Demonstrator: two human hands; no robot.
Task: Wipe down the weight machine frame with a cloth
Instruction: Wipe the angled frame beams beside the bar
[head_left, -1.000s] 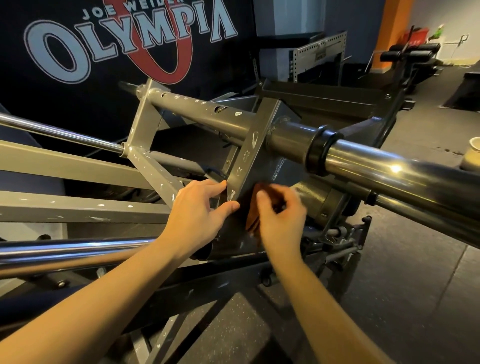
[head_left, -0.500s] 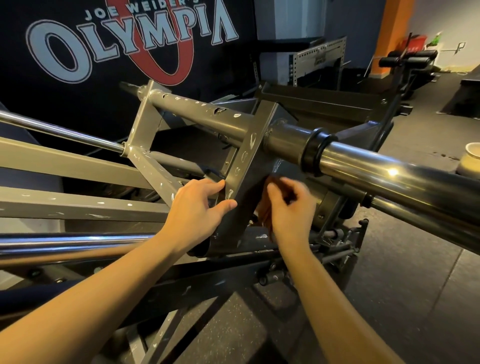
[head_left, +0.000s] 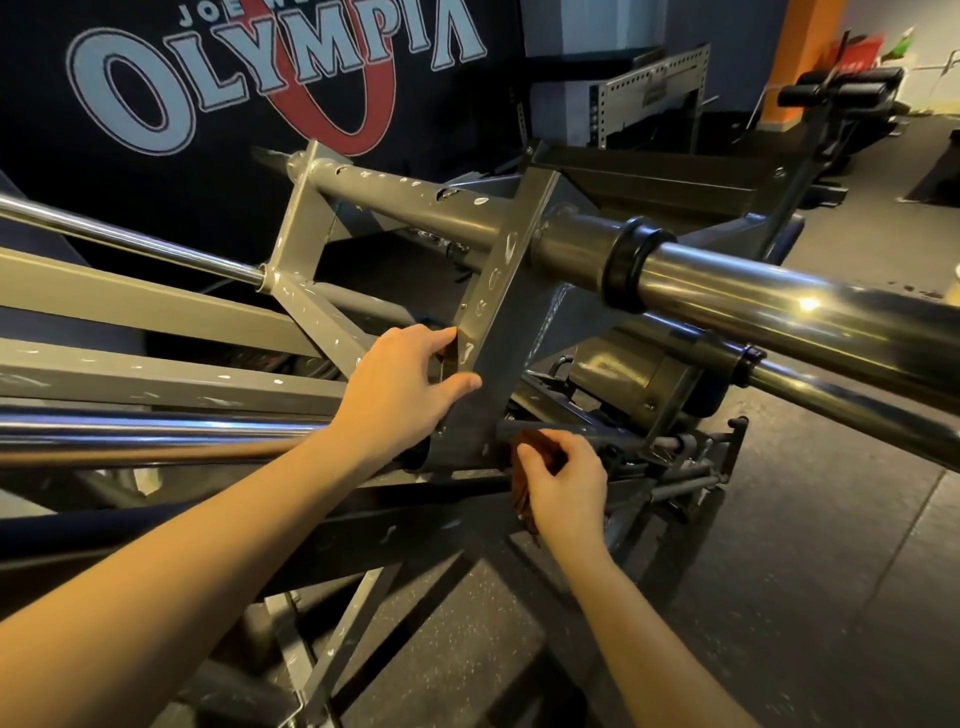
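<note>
Closest in, both forearms come up from the bottom edge over speckled black rubber flooring (head_left: 810, 597); the right hand (head_left: 563, 480) sits low near the base of the machine, fingers curled and pinching a bunched brown cloth (head_left: 521, 491), which hangs down a bit on the thumb side and sits right up against the bottom of the grey upright plate (head_left: 493, 332); the cloth's top edge looks to be touching a dark rod down there, though it's murky so I can't swear to it.

A little further up, the left hand (head_left: 402, 387) is wrapped round the left edge of that same plate, thumb lying across its front face and fingers hooked behind it, so it's gripping the weight machine frame (head_left: 156, 317) itself; the paint is chipped all over.

To the left a chrome bar (head_left: 130, 431) runs out of shot; to the right a fat chrome sleeve (head_left: 779, 306) with a black collar (head_left: 631, 270) sticks out toward the camera.

Behind that, a perforated grey tube (head_left: 410, 202) heads back; then a dark Olympia banner (head_left: 249, 67) on the wall; far right, a bench with black roller pads (head_left: 841, 85) and an orange pillar (head_left: 802, 47).
</note>
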